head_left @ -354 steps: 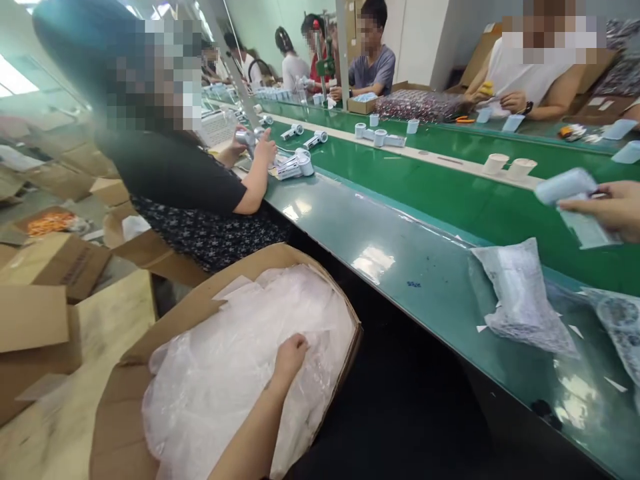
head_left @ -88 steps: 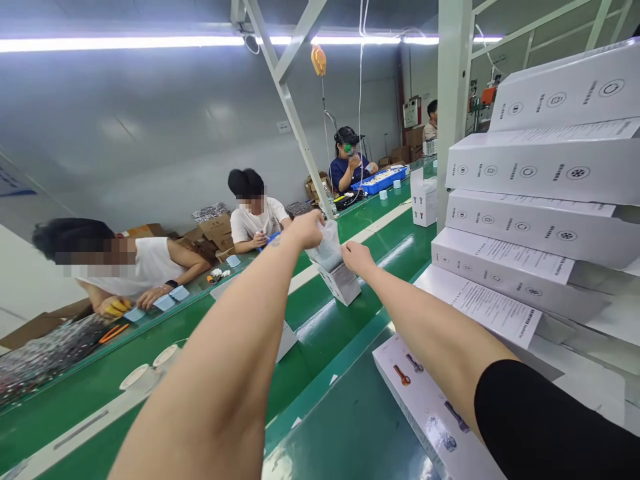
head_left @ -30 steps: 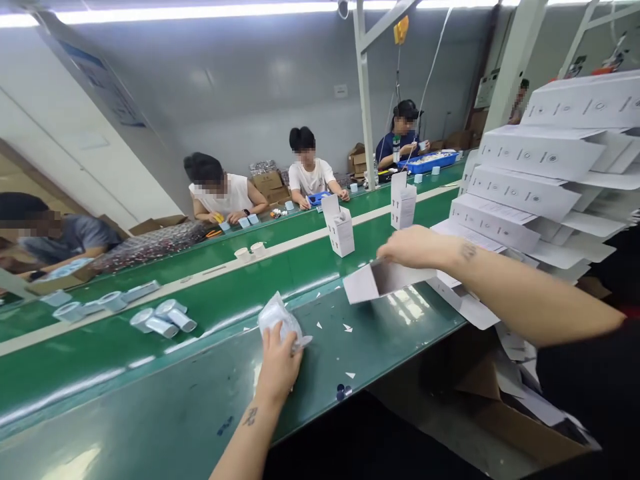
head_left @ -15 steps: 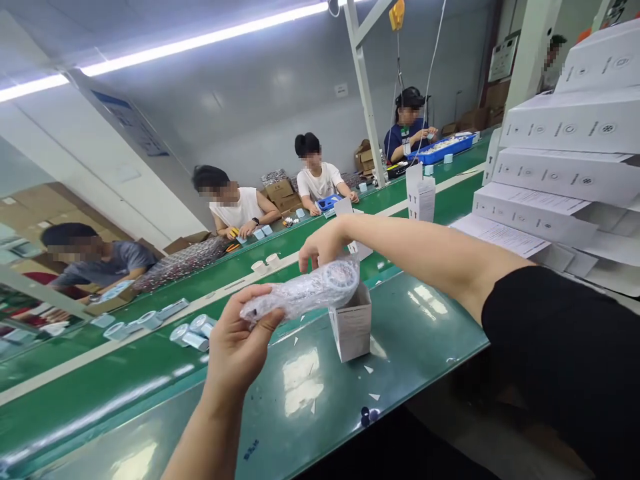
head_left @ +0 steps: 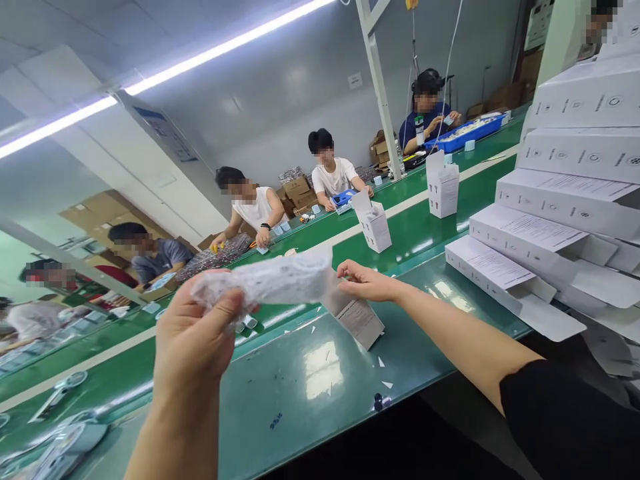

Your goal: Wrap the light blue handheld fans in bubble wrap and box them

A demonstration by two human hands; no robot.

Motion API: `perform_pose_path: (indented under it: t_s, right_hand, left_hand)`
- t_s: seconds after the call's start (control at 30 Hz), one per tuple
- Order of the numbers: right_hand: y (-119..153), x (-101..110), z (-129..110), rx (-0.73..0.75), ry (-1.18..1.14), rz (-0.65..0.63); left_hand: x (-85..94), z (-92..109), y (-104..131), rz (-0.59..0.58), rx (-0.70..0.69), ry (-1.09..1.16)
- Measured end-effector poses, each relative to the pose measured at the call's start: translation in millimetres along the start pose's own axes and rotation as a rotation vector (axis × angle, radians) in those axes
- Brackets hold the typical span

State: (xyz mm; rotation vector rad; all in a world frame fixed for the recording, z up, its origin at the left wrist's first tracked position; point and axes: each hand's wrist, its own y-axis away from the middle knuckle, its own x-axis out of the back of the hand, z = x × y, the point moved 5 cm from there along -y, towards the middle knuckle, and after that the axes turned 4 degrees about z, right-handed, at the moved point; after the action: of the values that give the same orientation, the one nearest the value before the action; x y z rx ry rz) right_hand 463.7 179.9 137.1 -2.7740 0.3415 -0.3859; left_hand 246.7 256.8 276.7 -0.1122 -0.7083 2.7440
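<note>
In the head view, the person's left hand (head_left: 197,330) was raised above the worktop (head_left: 300,433), and its fingers were closed around one end of a wrapped packet (head_left: 280,277). The packet lay almost level in the air, in whitish see-through plastic; what was inside could not be told clearly. Its other end was at the open top of a small box (head_left: 359,323), but I could not tell if it had entered. This box was tilted over the worktop. The right hand (head_left: 367,281) was at the upper edge of the box, its fingers partly bent; whether they gripped the edge, I could not tell.

Near the box, some paper scraps (head_left: 387,385) and small dark discs (head_left: 379,401) lay on the worktop. Beyond it, two white boxes (head_left: 377,230) with raised flaps stood upright on the green belt (head_left: 410,237). On the right side there was a leaning pile of cartons (head_left: 525,217). At the lower left lay several pale hand fans (head_left: 75,437), rather blurred. Across the belt sat some co-workers (head_left: 253,203), one of them beside a blue tray (head_left: 463,141).
</note>
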Motion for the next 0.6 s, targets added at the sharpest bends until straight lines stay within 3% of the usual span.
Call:
perform_pose_path:
  t_s: [0.07,0.13,0.3,0.43,0.53,0.6]
  right_hand:
    - [-5.5,-2.4,6.2,0.001,-0.027,-0.008]
    - [-5.3,0.9,9.5,0.031,-0.021,0.045]
    - [3.3,3.2,9.9,0.113,0.085,0.235]
    - [9.9,-10.1,0.1,0.234,0.148,0.304]
    - [18.3,-12.5,1.5,0.224,0.18,0.47]
    - [22.4,-15.8,5.9,0.207,0.218,0.496]
  left_hand:
    - [-7.3,6.0,-5.5,0.015,-0.048,0.103]
    - [-17.5,6.4,-10.2,-0.077,-0.064,0.038]
    - [-38.3,1.8,-18.5,-0.502,-0.027,-0.709]
    - [-74.9,12.5,-17.0,-0.876,-0.114,-1.01]
    - [-103.2,12.6,-14.3,-0.835,-0.207,-1.228]
    - [-114.3,2.4,-6.0,-0.813,-0.186,-1.367]
